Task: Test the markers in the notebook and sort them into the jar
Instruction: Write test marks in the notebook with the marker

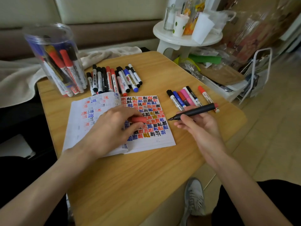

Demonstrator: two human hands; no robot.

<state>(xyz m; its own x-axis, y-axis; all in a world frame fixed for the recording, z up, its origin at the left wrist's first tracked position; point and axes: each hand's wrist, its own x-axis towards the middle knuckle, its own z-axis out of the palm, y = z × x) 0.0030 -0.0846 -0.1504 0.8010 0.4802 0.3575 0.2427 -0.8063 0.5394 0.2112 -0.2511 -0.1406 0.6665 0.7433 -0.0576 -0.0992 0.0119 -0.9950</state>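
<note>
The left hand (pixel 112 126) rested on the open notebook (pixel 156 139), thumb and curled fingers pinching a red cap (pixel 139 119). The right hand (pixel 200 128) gripped an uncapped black marker (pixel 197 111) in curled fingers, tip pointing toward the left fingers. A row of markers (pixel 184 98) lay just behind the right fingers. The pile (pixel 112 79) and jar (pixel 53 62) stood beyond the left fingers.

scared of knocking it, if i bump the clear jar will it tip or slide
The clear jar is tall for its base, so a high bump would probably tip it. The markers leaning inside likely add steadying weight. It stands by the table corner, so it might fall off.
</note>
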